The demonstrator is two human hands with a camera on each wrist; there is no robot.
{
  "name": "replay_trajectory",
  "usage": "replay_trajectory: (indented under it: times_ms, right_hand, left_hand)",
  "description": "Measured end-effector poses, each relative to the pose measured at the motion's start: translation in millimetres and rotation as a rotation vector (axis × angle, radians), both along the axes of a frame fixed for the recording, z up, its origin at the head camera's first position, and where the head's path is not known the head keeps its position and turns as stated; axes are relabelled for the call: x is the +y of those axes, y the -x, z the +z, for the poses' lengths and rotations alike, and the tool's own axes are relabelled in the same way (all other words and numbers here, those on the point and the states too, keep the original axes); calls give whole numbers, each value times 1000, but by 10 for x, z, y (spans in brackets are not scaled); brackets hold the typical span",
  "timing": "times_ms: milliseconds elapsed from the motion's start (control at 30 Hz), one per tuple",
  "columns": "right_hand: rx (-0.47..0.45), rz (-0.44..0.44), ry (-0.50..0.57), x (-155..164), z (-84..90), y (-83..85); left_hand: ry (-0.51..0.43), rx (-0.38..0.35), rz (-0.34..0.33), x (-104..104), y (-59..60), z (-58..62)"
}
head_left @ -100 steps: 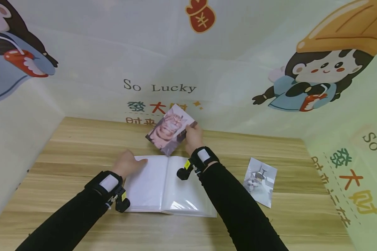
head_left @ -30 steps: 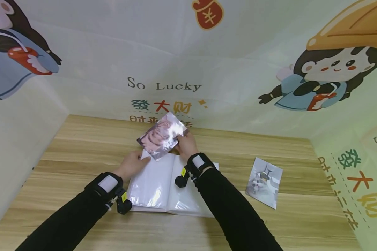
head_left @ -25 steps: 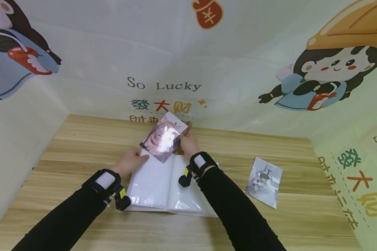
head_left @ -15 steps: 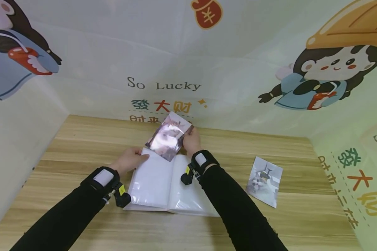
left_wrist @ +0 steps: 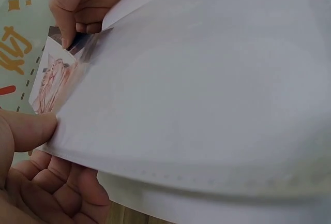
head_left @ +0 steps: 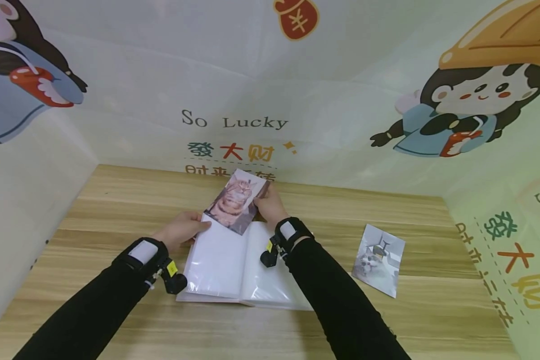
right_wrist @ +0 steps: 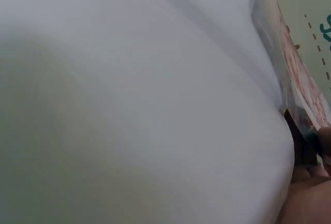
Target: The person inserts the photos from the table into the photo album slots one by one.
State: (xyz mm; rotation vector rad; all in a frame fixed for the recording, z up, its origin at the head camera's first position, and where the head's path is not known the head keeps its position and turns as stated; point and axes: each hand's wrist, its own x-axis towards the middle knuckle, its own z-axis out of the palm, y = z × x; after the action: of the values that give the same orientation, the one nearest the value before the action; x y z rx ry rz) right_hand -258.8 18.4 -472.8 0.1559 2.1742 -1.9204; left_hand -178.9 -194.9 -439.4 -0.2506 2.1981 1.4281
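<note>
A photo album (head_left: 218, 265) lies spread on the table, its pages white with clear sleeves. My left hand (head_left: 180, 231) pinches the upper left corner of the left page (left_wrist: 181, 94), thumb on top and fingers curled beneath. In my right hand (head_left: 271, 205) is a cat photo (head_left: 236, 202), pinched by its right edge and tilted above the album's top edge. The photo's lower corner overlaps the top of the left page. In the left wrist view the photo (left_wrist: 54, 79) meets the page's upper edge; whether it is inside the sleeve I cannot tell.
A second photo (head_left: 378, 261), greyish with a cat, lies flat on the table (head_left: 432, 300) right of the album. Behind the table rises a printed backdrop (head_left: 333, 100) with cartoon figures and lettering, continuing at both sides.
My right hand has brought the cat photo down and slightly left toward the left page's top. The page's upper left corner is now lifted in my left hand. The second photo stays put.
</note>
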Motion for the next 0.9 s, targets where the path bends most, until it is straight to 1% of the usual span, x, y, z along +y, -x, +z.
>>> replay_trajectory:
  times_ms: [67, 133, 200, 267, 367, 500, 633, 733, 900]
  right_hand:
    - [0, 29, -9, 23, 0, 4]
    - [10, 35, -11, 32, 6, 11]
    - [50, 33, -46, 28, 12, 23]
    - [72, 26, -63, 12, 39, 26]
    - [108, 46, -121, -8, 80, 28]
    - [127, 107, -183, -8, 110, 30]
    - [92, 192, -223, 6, 105, 20]
    - [45, 247, -229, 24, 106, 2]
    - [17, 363, -254, 72, 131, 0]
  left_hand:
    - [2, -1, 3, 7, 5, 8]
    - [7, -3, 5, 13, 13, 14]
    - [8, -7, 4, 19, 21, 14]
    - [9, -11, 2, 25, 28, 19]
    - [8, -7, -6, 30, 34, 20]
    - [8, -1, -11, 35, 41, 23]
    - [13, -4, -3, 51, 48, 34]
    - [17, -4, 2, 64, 56, 42]
    - [7, 11, -15, 61, 73, 55]
